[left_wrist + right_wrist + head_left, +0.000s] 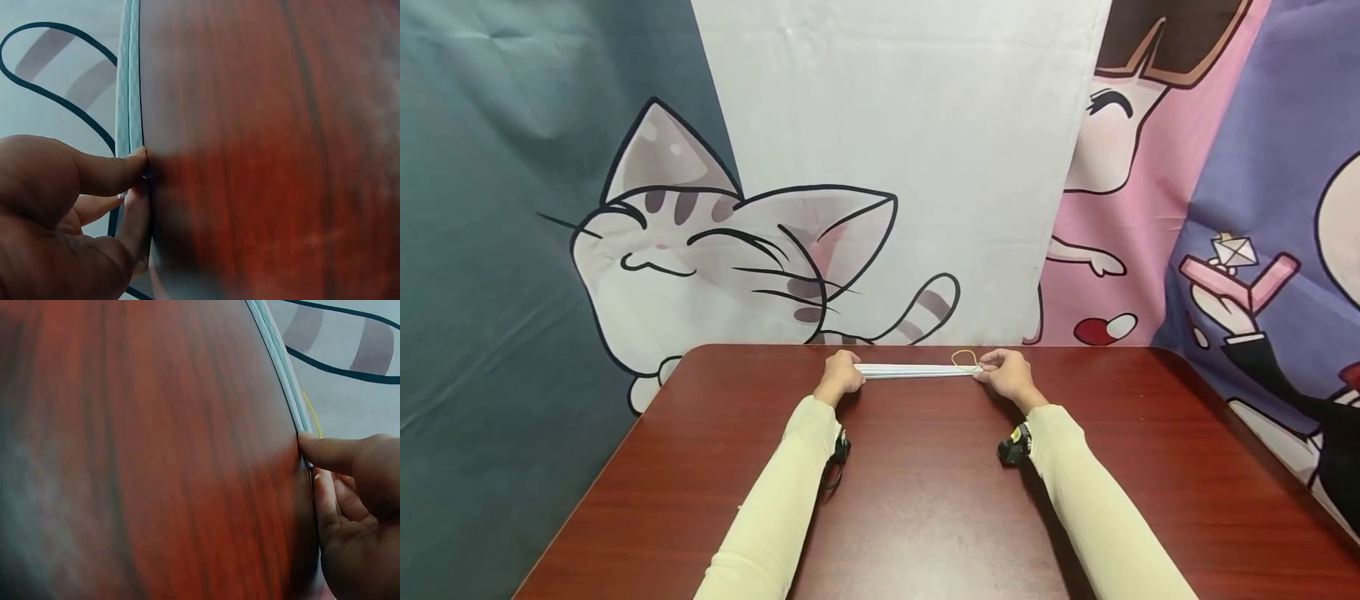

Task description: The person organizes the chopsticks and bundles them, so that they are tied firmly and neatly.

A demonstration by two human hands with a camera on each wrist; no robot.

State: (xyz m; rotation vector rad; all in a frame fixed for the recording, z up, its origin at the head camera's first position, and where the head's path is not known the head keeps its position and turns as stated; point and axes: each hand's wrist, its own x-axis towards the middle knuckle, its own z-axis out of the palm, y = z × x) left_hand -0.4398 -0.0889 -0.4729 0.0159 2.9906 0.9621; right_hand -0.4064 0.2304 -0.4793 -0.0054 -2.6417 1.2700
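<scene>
A long, narrow white bundle [917,371] with thin layered folds and pale blue edges stretches sideways near the table's far edge. My left hand [841,377] pinches its left end, and in the left wrist view thumb and fingertips meet around the pale blue strip [130,81]. At the opposite end, my right hand [1009,377] pinches the bundle between thumb and fingers, as the right wrist view also shows along the strip [284,362]. A thin yellow loop [964,357] sticks up beside the right fingertips. What the bundle is cannot be told.
Both hands are over a reddish-brown wooden table [925,517] with rounded far corners. Behind it hangs a printed cloth backdrop [910,108] with a cartoon cat. Black devices sit on both wrists, one on the right wrist [1015,447].
</scene>
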